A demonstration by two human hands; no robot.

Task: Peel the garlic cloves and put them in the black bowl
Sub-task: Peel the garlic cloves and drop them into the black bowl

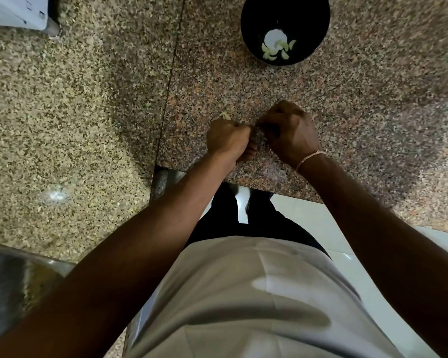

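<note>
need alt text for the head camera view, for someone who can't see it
Seen from above, a person's left hand and right hand pinch something small and blurred between them over a speckled granite counter. Farther away sits a black bowl holding a few peeled garlic cloves.

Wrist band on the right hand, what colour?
Pale pinkish-cream wrist band, a thin thread, clearest in the head view.

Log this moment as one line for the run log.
stage: peeling | left hand and right hand: closed together over something hidden | round black bowl: several peeled pale garlic cloves inside | speckled granite counter
</note>
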